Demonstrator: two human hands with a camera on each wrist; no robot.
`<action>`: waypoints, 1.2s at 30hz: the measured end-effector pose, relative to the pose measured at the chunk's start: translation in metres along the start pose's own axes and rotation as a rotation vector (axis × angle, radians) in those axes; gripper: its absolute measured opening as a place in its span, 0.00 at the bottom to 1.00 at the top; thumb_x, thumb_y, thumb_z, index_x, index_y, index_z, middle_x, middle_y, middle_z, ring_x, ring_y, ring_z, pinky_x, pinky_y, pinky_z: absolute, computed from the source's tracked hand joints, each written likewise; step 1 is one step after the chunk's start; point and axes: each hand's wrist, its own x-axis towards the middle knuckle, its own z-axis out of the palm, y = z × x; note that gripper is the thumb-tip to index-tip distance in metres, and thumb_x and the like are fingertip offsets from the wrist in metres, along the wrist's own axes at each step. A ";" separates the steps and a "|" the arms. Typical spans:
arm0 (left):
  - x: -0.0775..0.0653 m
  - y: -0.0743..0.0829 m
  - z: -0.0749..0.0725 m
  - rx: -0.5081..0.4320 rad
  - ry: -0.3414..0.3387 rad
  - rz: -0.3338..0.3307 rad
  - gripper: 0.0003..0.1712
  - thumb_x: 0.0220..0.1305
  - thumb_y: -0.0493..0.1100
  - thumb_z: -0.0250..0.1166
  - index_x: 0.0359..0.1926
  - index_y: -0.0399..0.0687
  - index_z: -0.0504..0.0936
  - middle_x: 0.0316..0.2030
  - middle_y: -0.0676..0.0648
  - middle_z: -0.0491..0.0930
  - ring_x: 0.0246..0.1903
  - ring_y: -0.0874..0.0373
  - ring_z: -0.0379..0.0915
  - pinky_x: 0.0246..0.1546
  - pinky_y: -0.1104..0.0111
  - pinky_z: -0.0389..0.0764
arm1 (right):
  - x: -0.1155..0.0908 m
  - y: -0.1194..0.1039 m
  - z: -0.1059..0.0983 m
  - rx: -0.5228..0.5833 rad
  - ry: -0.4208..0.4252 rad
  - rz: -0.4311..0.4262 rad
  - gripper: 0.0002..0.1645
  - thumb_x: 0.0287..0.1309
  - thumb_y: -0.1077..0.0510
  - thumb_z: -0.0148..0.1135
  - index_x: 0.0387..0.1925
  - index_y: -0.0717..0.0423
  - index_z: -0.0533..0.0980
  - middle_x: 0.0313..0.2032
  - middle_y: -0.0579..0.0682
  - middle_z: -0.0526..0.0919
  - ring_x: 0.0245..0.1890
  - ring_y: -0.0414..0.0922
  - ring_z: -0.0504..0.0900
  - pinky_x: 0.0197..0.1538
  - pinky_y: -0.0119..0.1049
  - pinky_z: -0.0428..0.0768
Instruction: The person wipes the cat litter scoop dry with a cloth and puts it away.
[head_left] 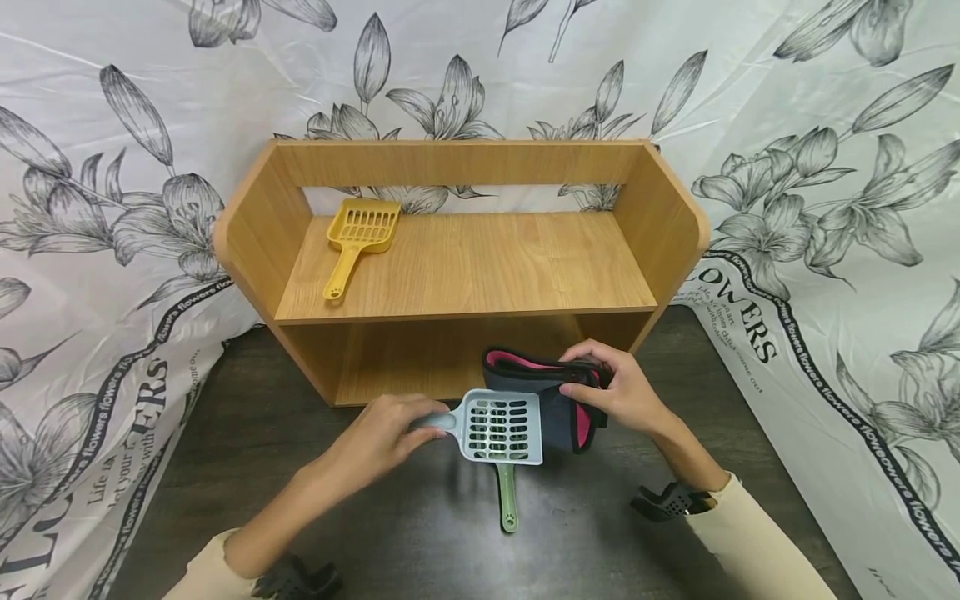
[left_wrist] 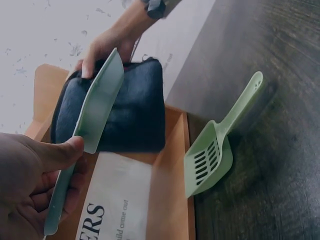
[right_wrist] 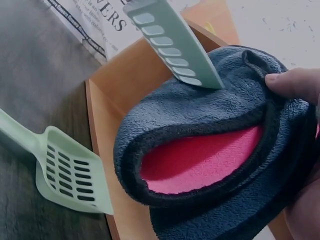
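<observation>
My left hand [head_left: 397, 425] grips the handle of a pale blue-grey litter scoop [head_left: 533, 427], held above the table with its slotted pan pointing right. In the right wrist view this scoop [right_wrist: 197, 55] overlaps the cloth; whether they touch I cannot tell. My right hand [head_left: 618, 392] pinches a folded dark blue-grey cloth [head_left: 557, 421] with black edging and a pink inner side [right_wrist: 200, 160]. Beneath the raised scoop, a green litter scoop [head_left: 507, 496] lies on the table, its pan mostly hidden in the head view but plain in the left wrist view.
A wooden two-level shelf [head_left: 480, 312] stands at the back of the dark table [head_left: 420, 533]. On its upper board, at the left, lies a yellow litter scoop [head_left: 349, 258]. White flower-printed sheeting [head_left: 810, 217] hangs behind and along both sides.
</observation>
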 end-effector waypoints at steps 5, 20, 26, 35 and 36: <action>-0.004 -0.006 -0.004 0.006 -0.020 -0.041 0.12 0.62 0.36 0.77 0.47 0.39 0.90 0.42 0.48 0.90 0.37 0.61 0.85 0.37 0.66 0.85 | -0.005 -0.008 -0.006 -0.006 0.067 0.001 0.24 0.54 0.76 0.75 0.51 0.60 0.81 0.41 0.50 0.88 0.34 0.39 0.83 0.36 0.30 0.82; 0.000 -0.006 0.004 0.035 -0.017 -0.048 0.12 0.63 0.35 0.77 0.46 0.36 0.89 0.41 0.46 0.91 0.39 0.57 0.88 0.39 0.64 0.87 | 0.013 -0.046 0.045 -0.123 0.110 -0.338 0.29 0.48 0.76 0.77 0.53 0.61 0.82 0.40 0.56 0.89 0.25 0.36 0.80 0.24 0.25 0.75; 0.002 -0.003 0.005 0.038 0.005 -0.055 0.13 0.62 0.36 0.77 0.47 0.37 0.89 0.42 0.46 0.91 0.42 0.53 0.89 0.42 0.61 0.88 | 0.019 -0.050 0.067 -0.239 -0.031 -0.339 0.28 0.52 0.69 0.80 0.55 0.57 0.82 0.45 0.53 0.90 0.30 0.38 0.84 0.29 0.25 0.80; 0.000 -0.005 0.007 0.028 0.017 -0.079 0.12 0.61 0.36 0.78 0.45 0.40 0.89 0.39 0.50 0.90 0.39 0.57 0.88 0.38 0.63 0.87 | 0.023 -0.045 0.079 -0.358 -0.287 -0.227 0.24 0.58 0.64 0.78 0.56 0.56 0.82 0.43 0.52 0.91 0.32 0.34 0.84 0.32 0.24 0.80; 0.000 -0.006 0.007 0.022 0.013 -0.080 0.12 0.61 0.36 0.78 0.45 0.40 0.89 0.39 0.50 0.90 0.39 0.57 0.88 0.39 0.63 0.87 | 0.023 -0.045 0.078 -0.363 -0.309 -0.216 0.24 0.59 0.64 0.78 0.57 0.56 0.82 0.42 0.52 0.91 0.31 0.33 0.83 0.31 0.24 0.80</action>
